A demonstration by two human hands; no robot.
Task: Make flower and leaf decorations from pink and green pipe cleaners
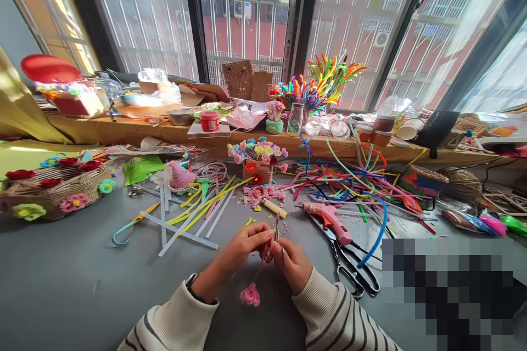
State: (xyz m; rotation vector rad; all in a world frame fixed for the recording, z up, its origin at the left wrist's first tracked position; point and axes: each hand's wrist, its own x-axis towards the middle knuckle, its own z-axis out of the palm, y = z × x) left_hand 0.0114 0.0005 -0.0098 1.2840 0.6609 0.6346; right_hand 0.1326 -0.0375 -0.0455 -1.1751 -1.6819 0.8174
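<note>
My left hand [251, 244] is closed in a pinch on a pink fuzzy pipe-cleaner piece [267, 252]. My right hand [295, 264] meets it fingertip to fingertip, closed on a slim, pointed metal tool [277, 226] whose tips point away from me. Fingers cover its lower part, so I cannot tell whether it is small scissors or tweezers. Below the hands a pink pipe-cleaner flower [250, 295] hangs on a thin stem that runs up to the fingers. Just beyond the fingertips lie a cream glue stick-like rod [275, 209] and pink fuzzy trimmings [265, 196].
Right of my hands lie a pink glue gun [329, 219] and black-handled scissors [349, 263]. Clear glue sticks [181, 230] are on the left. Beyond stand a flower basket [258, 167], tangled pipe cleaners [349, 175] and a woven basket [53, 192].
</note>
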